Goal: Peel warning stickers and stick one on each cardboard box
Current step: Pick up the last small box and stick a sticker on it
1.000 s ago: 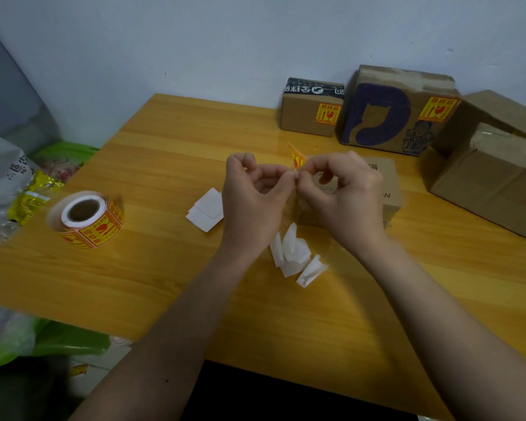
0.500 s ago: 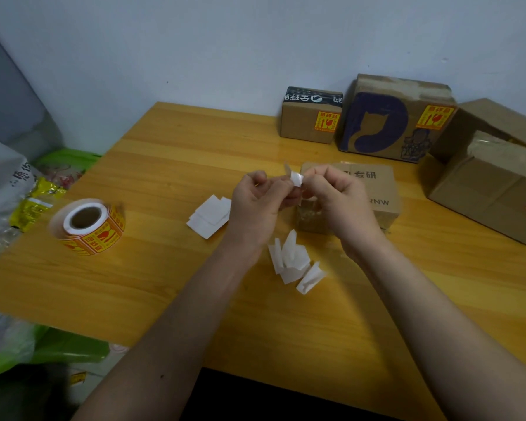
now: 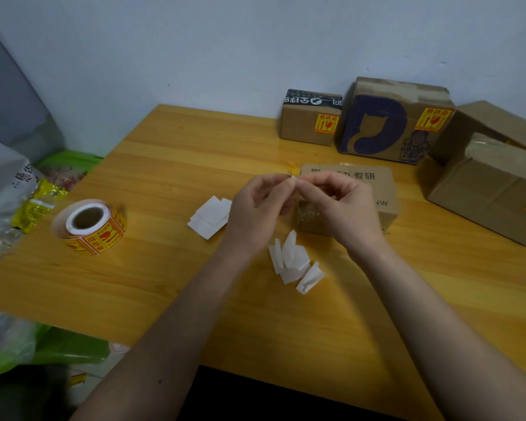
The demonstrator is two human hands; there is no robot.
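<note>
A wooden table [image 3: 170, 165] stands against a pale wall. On it, an unlabelled cardboard box [image 3: 374, 189] lies just behind both hands. The left hand [image 3: 255, 211] and right hand [image 3: 340, 208] pinch a small yellow sticker [image 3: 291, 172] between meeting fingers [image 3: 289, 183], above the box's near-left corner.

Yellow-and-red sticker roll [image 3: 90, 227]; honey-orange wood-grain table [image 3: 170, 293]; brown boxes [image 3: 483, 189]

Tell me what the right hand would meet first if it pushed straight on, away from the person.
Probably the small cardboard box right behind the right hand, which pinches a sticker with the left hand. Depth is unclear, so it may pass just above the box's top.
</note>
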